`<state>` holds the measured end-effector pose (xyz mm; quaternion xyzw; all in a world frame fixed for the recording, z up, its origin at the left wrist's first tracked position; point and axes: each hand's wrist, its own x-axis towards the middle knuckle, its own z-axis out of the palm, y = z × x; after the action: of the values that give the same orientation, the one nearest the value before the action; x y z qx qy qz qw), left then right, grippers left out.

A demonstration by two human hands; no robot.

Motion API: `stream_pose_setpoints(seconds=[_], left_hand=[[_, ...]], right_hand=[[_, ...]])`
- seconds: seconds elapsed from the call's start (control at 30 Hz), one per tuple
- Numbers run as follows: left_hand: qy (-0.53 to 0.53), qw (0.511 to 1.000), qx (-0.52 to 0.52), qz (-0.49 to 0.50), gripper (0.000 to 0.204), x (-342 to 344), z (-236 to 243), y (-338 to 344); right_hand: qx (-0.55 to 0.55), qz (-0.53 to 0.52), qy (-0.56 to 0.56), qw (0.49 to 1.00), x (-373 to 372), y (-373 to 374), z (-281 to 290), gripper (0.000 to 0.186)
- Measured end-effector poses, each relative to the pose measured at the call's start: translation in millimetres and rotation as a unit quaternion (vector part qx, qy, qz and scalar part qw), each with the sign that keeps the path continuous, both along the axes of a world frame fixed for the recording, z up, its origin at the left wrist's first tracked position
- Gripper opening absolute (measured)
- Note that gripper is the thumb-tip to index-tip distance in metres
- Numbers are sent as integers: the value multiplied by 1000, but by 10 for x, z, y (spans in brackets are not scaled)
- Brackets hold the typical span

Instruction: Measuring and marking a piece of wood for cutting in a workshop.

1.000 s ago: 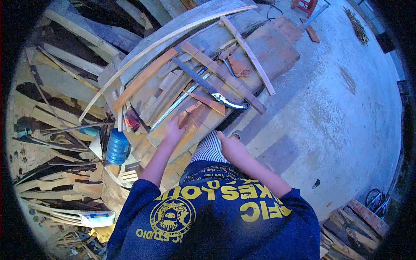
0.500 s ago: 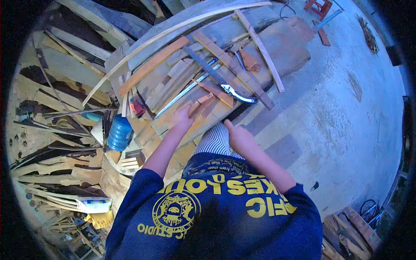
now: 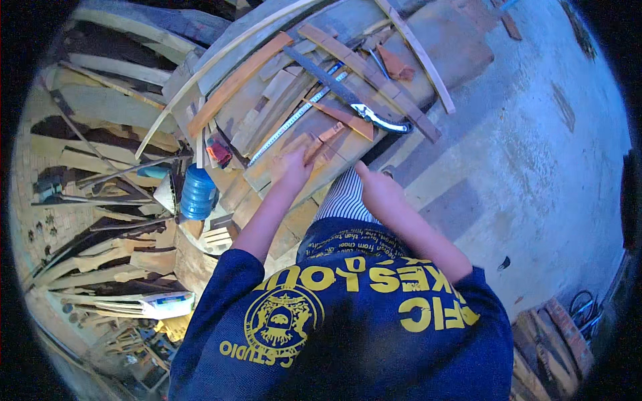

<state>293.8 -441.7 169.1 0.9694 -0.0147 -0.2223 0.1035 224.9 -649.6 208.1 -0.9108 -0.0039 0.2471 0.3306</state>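
Note:
My left hand [image 3: 292,168] is closed round a small reddish wood block [image 3: 326,137], holding it over the edge of a low wooden work surface [image 3: 301,194]. By my striped trouser leg, my right hand [image 3: 382,192] has its fingers curled; whatever it may hold is hidden. Beyond the block lie a thin pointed wood offcut [image 3: 348,119] and a curved pruning saw [image 3: 374,119], its blade pointing away to the left. A white measuring tape [image 3: 284,130] stretches across the boards, with a red tape case [image 3: 219,152] near its close end.
Long planks [image 3: 241,83] and wood strips [image 3: 368,67] cover the work surface. A blue water jug [image 3: 198,194] stands at left, before stacked rough boards [image 3: 107,144]. Concrete floor [image 3: 521,167] spreads to the right, with more planks [image 3: 552,347] at lower right.
The whole view has shifted, so the scene sits farther right. My left hand still grips the wood block, and my right hand stays beside my leg.

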Motion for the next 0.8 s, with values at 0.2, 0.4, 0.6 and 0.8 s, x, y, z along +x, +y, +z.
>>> stream_pose_setpoints(seconds=[0.2, 0.4, 0.6, 0.8], left_hand=[[-62, 997, -44, -16, 43, 50, -280, 189], [-58, 997, -52, -26, 43, -64, -221, 140], [-45, 998, -30, -14, 44, 29, -192, 83], [-32, 999, -26, 11, 56, 157, -159, 251]], right_hand=[[9, 20, -69, 997, 277, 241, -91, 33], [-21, 37, 67, 997, 26, -49, 188, 33], [30, -21, -51, 998, 329, 410, -348, 37], [10, -10, 49, 999, -90, -21, 26, 33]])
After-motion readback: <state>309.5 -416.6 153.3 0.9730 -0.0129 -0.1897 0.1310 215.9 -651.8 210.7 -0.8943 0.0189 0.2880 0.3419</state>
